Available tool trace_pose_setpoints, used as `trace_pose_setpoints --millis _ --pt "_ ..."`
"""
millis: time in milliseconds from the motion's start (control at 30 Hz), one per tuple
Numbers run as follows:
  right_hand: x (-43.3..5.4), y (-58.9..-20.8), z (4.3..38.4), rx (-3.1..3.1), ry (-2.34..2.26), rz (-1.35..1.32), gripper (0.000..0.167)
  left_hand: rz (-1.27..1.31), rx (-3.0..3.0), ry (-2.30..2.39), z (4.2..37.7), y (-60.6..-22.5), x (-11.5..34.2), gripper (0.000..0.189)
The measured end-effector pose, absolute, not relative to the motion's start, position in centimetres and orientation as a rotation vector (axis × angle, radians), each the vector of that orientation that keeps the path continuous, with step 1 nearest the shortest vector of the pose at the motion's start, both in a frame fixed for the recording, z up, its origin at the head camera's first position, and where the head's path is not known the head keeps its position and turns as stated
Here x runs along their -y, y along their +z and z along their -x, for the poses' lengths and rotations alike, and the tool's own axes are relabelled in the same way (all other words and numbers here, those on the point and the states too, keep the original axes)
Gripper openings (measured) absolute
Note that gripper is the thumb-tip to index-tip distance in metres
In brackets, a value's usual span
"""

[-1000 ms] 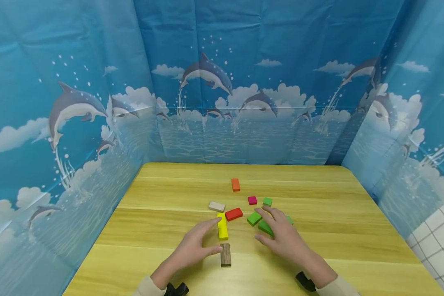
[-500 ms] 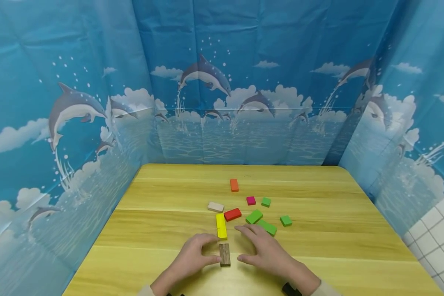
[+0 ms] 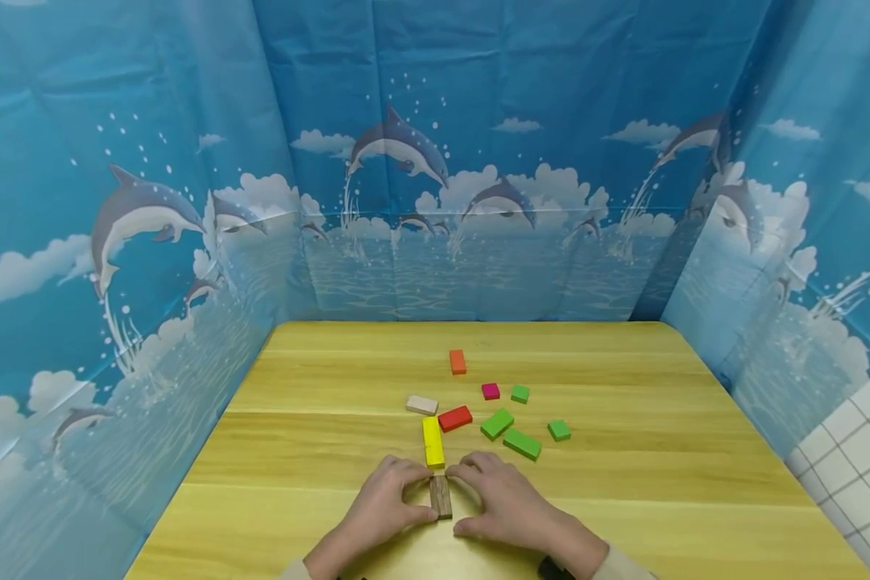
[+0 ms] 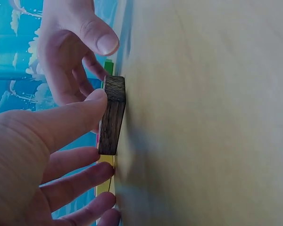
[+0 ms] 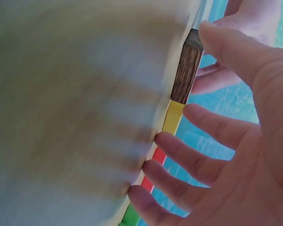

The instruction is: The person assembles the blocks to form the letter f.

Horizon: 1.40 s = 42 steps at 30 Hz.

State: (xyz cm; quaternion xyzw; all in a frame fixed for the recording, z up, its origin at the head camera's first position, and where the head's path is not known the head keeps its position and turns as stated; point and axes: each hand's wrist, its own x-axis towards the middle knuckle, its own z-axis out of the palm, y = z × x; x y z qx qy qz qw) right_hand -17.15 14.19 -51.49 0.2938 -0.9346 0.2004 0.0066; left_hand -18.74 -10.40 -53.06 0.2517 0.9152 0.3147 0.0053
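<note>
In the head view, a dark brown wooden block [image 3: 441, 498] lies near the front of the table. My left hand [image 3: 383, 501] pinches it lengthwise, thumb at its near end and index finger at its far end. The left wrist view shows the thumb [image 4: 95, 98] against the brown block [image 4: 112, 123]. On the other side is my right hand [image 3: 511, 503], fingers spread in a loose curve, index fingertip near the block's far end and thumb to the right of its near end. Just beyond lies a yellow block [image 3: 432, 442], in line with the brown one.
Farther back on the wooden table [image 3: 319, 451] lie a red block [image 3: 455, 418], a cream block [image 3: 422, 404], an orange block [image 3: 457, 362] and a magenta block [image 3: 490, 391]. Several green blocks [image 3: 522, 444] lie to the right. A dolphin-print curtain [image 3: 449, 274] surrounds the table's back and sides.
My right hand has moved left and nearer, from over the green blocks to beside the brown block. My left hand has drawn back from the yellow block, its index finger closing in on the brown block.
</note>
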Motion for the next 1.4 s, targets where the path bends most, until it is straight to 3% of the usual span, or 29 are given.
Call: trace_pose_setpoints --millis 533,1400 --pt "-13.4 -51.6 17.6 2.957 0.533 -0.874 0.060 -0.857 -2.847 0.885 18.8 -52.8 9.8 0.057" --pt "-16.1 -52.1 16.9 2.916 0.617 -0.808 0.056 -0.974 -2.897 0.812 18.6 -53.0 6.9 0.055"
